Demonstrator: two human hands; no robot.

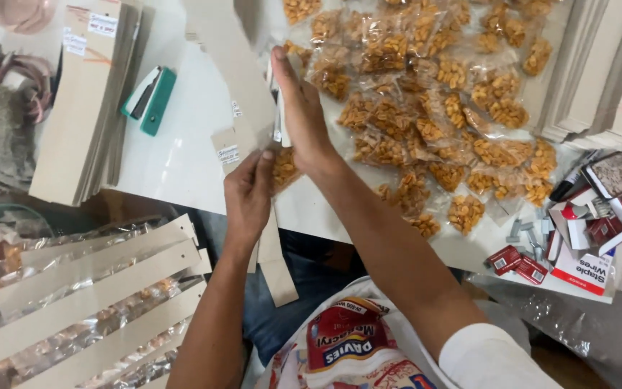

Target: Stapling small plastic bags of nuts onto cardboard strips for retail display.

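Observation:
My left hand (248, 194) pinches a long beige cardboard strip (235, 65) together with a small clear packet of fried nuts (284, 167) at the table's front edge. The strip runs from the far side of the table, under my hands, and hangs down past the edge. My right hand (302, 119) lies just above the packet with its fingers stretched straight. It clasps a slim white and dark stapler-like tool (279, 122) against the strip. Most of the tool is hidden by the palm.
Several clear nut packets (440, 94) cover the white table (181, 151). A green stapler (150, 99) lies beside a stack of cardboard strips (84, 108). Staple boxes (577, 238) sit at the right. Strips with packets attached (95, 302) lie lower left. More strips (599, 72) are stacked far right.

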